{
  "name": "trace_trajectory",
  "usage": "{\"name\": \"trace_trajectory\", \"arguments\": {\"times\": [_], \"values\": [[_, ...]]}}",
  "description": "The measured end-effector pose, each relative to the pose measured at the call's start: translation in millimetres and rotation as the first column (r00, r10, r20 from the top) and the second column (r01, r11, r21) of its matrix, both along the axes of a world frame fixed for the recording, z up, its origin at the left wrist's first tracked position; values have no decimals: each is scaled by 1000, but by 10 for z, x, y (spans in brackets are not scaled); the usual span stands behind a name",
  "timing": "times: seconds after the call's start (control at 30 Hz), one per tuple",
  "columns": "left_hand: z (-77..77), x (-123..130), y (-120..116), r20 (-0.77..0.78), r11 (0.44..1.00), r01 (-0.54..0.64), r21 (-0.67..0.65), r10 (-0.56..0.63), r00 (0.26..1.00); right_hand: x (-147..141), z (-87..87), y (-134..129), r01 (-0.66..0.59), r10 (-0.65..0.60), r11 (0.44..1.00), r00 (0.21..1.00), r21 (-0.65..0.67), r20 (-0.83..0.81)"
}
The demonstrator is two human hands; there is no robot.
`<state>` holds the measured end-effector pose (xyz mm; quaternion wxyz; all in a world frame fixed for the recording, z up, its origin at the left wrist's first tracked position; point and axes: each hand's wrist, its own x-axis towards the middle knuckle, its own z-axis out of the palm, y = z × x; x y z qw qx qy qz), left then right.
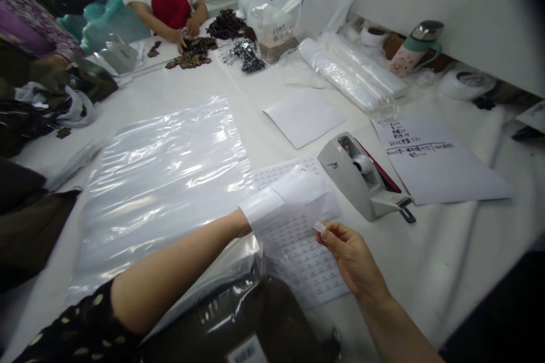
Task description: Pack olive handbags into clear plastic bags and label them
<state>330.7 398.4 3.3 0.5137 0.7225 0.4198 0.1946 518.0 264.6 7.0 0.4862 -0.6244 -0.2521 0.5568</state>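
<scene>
My right hand [355, 258] is closed, pinching a small white label [319, 228] between thumb and fingertips. It hovers over the right edge of a sheet of printed labels [317, 266], which has rows of small text. My left hand is hidden under white paper [293, 187] lying over the label sheet; only the wrist and forearm [179, 272] show, so its fingers cannot be made out. Below both arms lies a dark brown item in clear plastic [255, 317], bearing a barcode sticker [247, 351].
A grey tape dispenser [353, 176] stands right of the sheet, near a handwritten paper [447, 164]. Clear plastic bags [166, 164] lie flat on the left. Rolled plastic [349, 71] and a thermos [417, 48] are behind. Across the table, a person in a red apron [170, 8] handles dark pieces [191, 54].
</scene>
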Motion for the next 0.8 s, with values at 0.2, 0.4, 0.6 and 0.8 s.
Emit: {"name": "trace_trajectory", "arguments": {"times": [0.2, 0.4, 0.6, 0.8], "values": [[733, -1353, -240, -135, 837, -382, -392, 359, 924, -336, 528, -135, -224, 193, 973, 925, -58, -328], [1390, -2392, -1553, 39, 666, -745, 20, 744, 667, -1080, 928, -344, -636, 560, 769, 720, -68, -410], [1220, -2429, -2695, 0, 582, -737, 343, 785, 620, -1898, 1055, -435, -829, 791, 544, 558, -128, -252], [1027, -2333, -2923, 78, 618, -624, 478, 678, 731, -2276, 1048, -402, -856, 867, 480, 496, -194, -44]]}}
